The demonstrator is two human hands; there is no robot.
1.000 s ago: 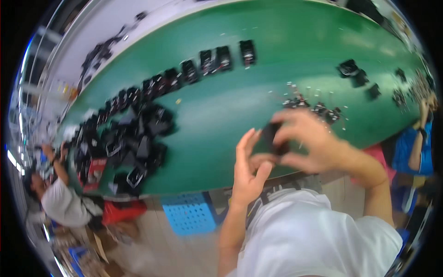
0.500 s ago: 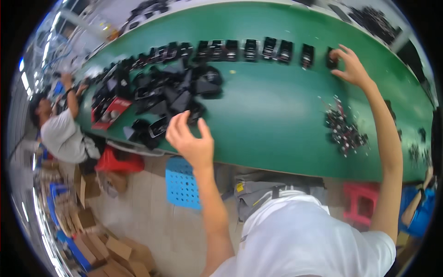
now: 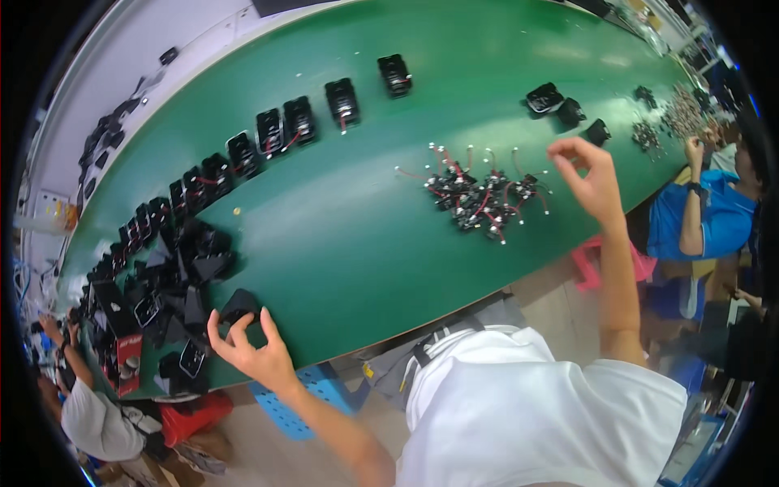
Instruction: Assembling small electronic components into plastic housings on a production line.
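Note:
My left hand [image 3: 256, 351] is at the table's near-left side, its thumb and fingers curled round the edge of a black plastic housing [image 3: 241, 303]. Part of that grip is hidden behind the fingers. Beside it lies a heap of black housings [image 3: 195, 252]. My right hand [image 3: 591, 177] hovers over the table with bent fingers and a gap to the thumb; nothing shows in it. Just left of it is a pile of small black parts with red wires and white connectors [image 3: 487, 195]. A black housing with a red wire [image 3: 394, 75] ends a long curved row of similar ones [image 3: 299, 120].
Three black housings [image 3: 570, 112] lie at the right, before small heaps of parts [image 3: 682, 112]. A person in blue [image 3: 706, 215] sits at the right, another in a light shirt [image 3: 97, 426] at the left. A red-and-black box [image 3: 128, 361] stands by the heap. Below is a blue stool [image 3: 296, 410].
My view has swung to the right. My right hand has left the last housing in the row and come nearer the wired parts. My left hand has closed on a housing at the heap's edge.

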